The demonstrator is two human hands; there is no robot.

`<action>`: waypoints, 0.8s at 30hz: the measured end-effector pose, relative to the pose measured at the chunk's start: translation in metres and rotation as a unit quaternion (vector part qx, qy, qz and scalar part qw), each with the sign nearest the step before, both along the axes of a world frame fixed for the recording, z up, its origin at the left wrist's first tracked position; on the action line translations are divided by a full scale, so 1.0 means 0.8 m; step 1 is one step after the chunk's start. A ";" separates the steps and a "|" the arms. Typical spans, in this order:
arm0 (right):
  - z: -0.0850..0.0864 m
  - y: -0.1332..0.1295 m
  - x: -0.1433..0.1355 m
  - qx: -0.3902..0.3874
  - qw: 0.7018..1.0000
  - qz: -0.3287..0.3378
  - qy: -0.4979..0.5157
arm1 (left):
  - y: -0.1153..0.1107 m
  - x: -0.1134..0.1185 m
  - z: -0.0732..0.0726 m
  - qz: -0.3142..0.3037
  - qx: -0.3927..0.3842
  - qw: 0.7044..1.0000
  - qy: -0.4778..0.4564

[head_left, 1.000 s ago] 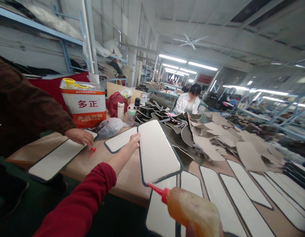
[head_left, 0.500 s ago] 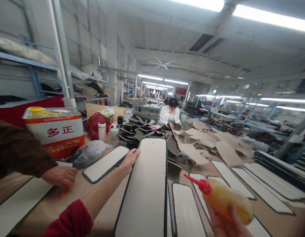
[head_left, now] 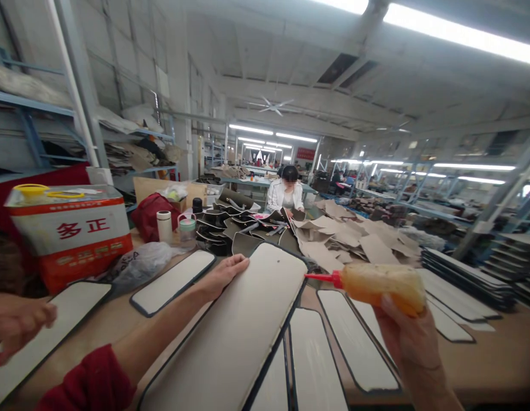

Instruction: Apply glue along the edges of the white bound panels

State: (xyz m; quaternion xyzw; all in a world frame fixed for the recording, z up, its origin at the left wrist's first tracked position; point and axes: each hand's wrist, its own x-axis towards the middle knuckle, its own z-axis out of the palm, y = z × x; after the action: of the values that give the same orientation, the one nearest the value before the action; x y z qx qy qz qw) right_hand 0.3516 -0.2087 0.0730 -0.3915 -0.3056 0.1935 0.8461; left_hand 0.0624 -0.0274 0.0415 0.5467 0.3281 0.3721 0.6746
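A long white panel [head_left: 231,325] with dark edging and rounded corners is tilted in front of me. My left hand [head_left: 226,275] grips its upper left edge, thumb side on the white face. In my right hand [head_left: 408,337] lies a clear squeeze bottle [head_left: 378,285] of amber liquid, held level with its red nozzle pointing left. The nozzle tip is at the panel's upper right edge; whether it touches, I cannot tell. More dark-edged white panels [head_left: 316,359] lie on the brown table [head_left: 500,365] below and to the right.
At left, a co-worker's hand [head_left: 20,325] is over another white panel [head_left: 80,299]. A large orange-and-white can [head_left: 91,228], a plastic bag [head_left: 143,262] and a white flask [head_left: 164,227] stand behind. Dark cut pieces [head_left: 224,220], beige sheets [head_left: 350,234] and stacked panels [head_left: 466,279] lie further off.
The held panel has swung so its top leans right. My right hand has raised and levelled the bottle, bringing its nozzle to the panel's edge. The co-worker's hand has shifted left.
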 end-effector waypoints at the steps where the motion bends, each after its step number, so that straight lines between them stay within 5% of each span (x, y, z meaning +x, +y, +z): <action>1: -0.002 -0.001 0.000 -0.004 1.000 0.000 0.000 | -0.001 -0.001 0.001 0.001 0.000 1.000 -0.001; 6: -0.021 -0.010 -0.005 -0.052 0.999 0.005 -0.001 | -0.004 -0.001 0.003 0.011 -0.015 1.000 -0.007; 13: -0.051 -0.027 -0.015 -0.067 0.991 0.100 -0.055 | 0.005 -0.001 -0.006 0.018 -0.024 0.999 -0.012; 19: -0.046 -0.047 -0.073 -0.122 0.986 0.117 -0.001 | 0.016 -0.005 -0.010 0.021 -0.030 0.999 -0.028; 24: -0.074 -0.069 -0.110 -0.187 0.966 0.178 -0.010 | 0.035 -0.010 -0.009 0.066 -0.044 0.996 -0.038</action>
State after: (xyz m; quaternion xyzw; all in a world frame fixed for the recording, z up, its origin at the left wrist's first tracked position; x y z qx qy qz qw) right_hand 0.2635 -0.2638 0.0141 -0.4844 -0.3371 0.3907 0.7065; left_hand 0.0543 0.0005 0.0342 0.4790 0.3538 0.4214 0.6840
